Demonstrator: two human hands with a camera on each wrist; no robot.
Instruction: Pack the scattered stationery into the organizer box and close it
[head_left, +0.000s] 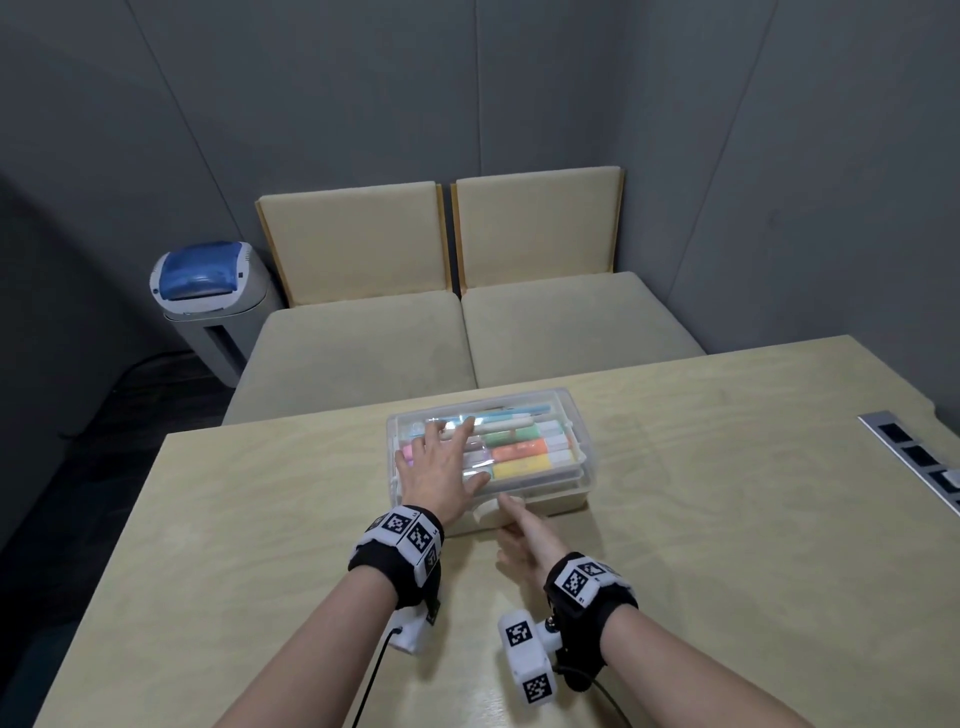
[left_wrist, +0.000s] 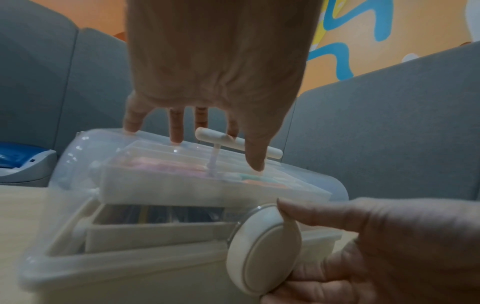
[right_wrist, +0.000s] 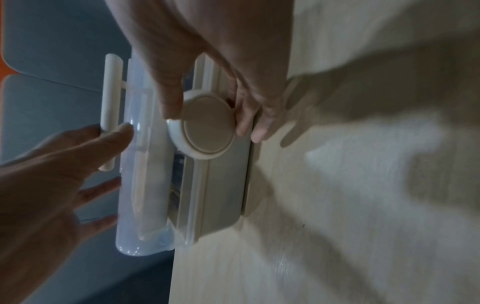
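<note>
The organizer box (head_left: 586, 457) stands on the table near its far edge, its clear lid (head_left: 524, 415) lowered over colourful markers (head_left: 519, 448). My left hand (head_left: 439, 467) lies flat on the lid with spread fingers (left_wrist: 176, 131) beside the white handle (left_wrist: 239, 144). My right hand (head_left: 522, 535) pinches the round cream latch (head_left: 488, 512) at the front wall. In the wrist views the latch (left_wrist: 265, 251) (right_wrist: 207, 125) tilts away from the base (right_wrist: 223, 181), and a gap shows between the lid (right_wrist: 145, 164) and the base rim.
The light wooden table (head_left: 727, 545) spreads around the box. A socket strip (head_left: 919, 457) is set in it at the right. Two beige seats (head_left: 467, 332) stand behind the far edge, and a white and blue appliance (head_left: 208, 291) stands on the floor at the left.
</note>
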